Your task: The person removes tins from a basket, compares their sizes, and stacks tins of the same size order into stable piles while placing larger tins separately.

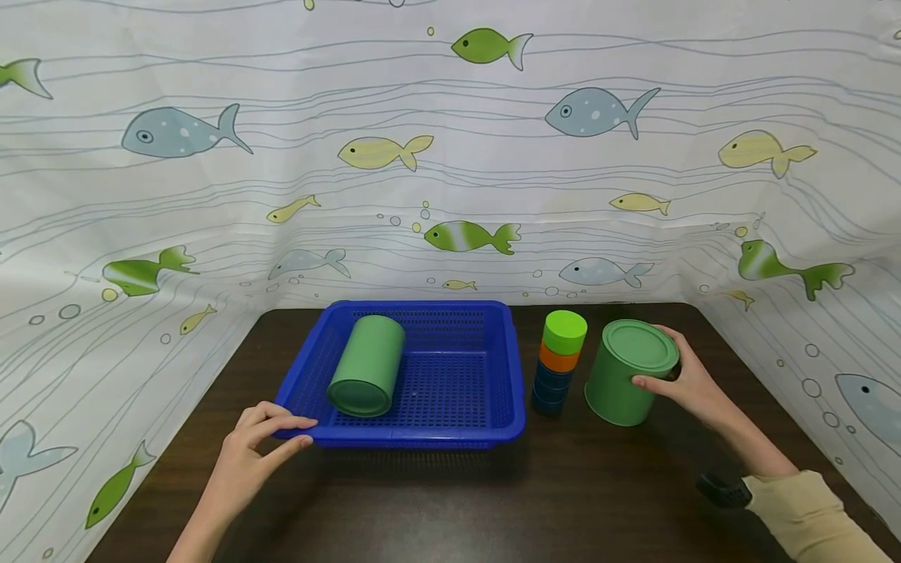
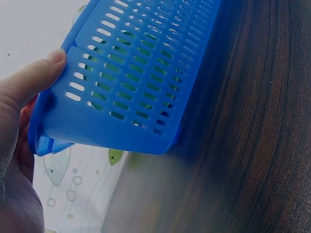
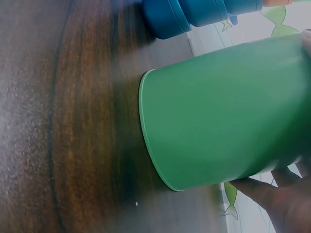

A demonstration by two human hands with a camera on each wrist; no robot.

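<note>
At the near left corner of a blue plastic basket [image 1: 415,435], my left hand [image 1: 242,453] pinches the rim between thumb and fingers. The left wrist view shows the thumb on the outside of the slotted basket wall [image 2: 131,87]. My right hand [image 1: 686,379] grips a green can [image 1: 619,383] around its upper part, thumb on the near side and fingers behind. That can stands upright, slightly tilted in the head view, to the right of the basket. Inside the basket, on its left side, a second green can [image 1: 369,360] lies on its side.
Between the basket and the held can stands a stack of cups [image 1: 556,360], lime green on top, orange below, dark blue at the bottom. Everything is on a dark wooden table [image 1: 450,508]. A fish-patterned white sheet [image 1: 450,180] encloses the back and sides.
</note>
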